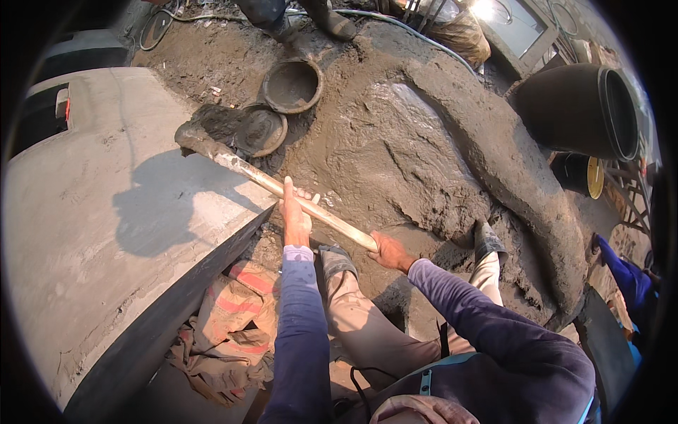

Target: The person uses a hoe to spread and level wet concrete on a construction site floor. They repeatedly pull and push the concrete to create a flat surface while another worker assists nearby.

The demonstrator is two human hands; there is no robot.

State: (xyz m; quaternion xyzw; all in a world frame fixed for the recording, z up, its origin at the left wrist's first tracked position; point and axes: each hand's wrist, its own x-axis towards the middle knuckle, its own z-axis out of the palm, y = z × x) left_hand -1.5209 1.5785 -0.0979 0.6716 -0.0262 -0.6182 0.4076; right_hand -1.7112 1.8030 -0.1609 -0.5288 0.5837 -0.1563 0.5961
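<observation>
A long-handled hoe (265,182) slants across the middle, its wooden handle pale and its head caked thick with wet mortar. My left hand (296,215) wraps round the middle of the handle, thumb stretched along it. Near the handle's end, my right hand (388,251) is closed on the wood. The hoe's head, carrying a dark lump of mortar (215,121), is up beside a round mortar-filled pan (261,133); whether they touch I cannot tell. Just beyond stands a second mud-coated pan (292,86). A broad heap of wet mortar (395,155) spreads in front of my feet.
To the left is a raised concrete slab (85,233), with crumpled sacks (236,318) below its edge. A mortar ridge (508,155) curves along the right, near a dark barrel (572,109) lying tipped. Another person's legs (300,18) are at the far side, near a hose (417,32).
</observation>
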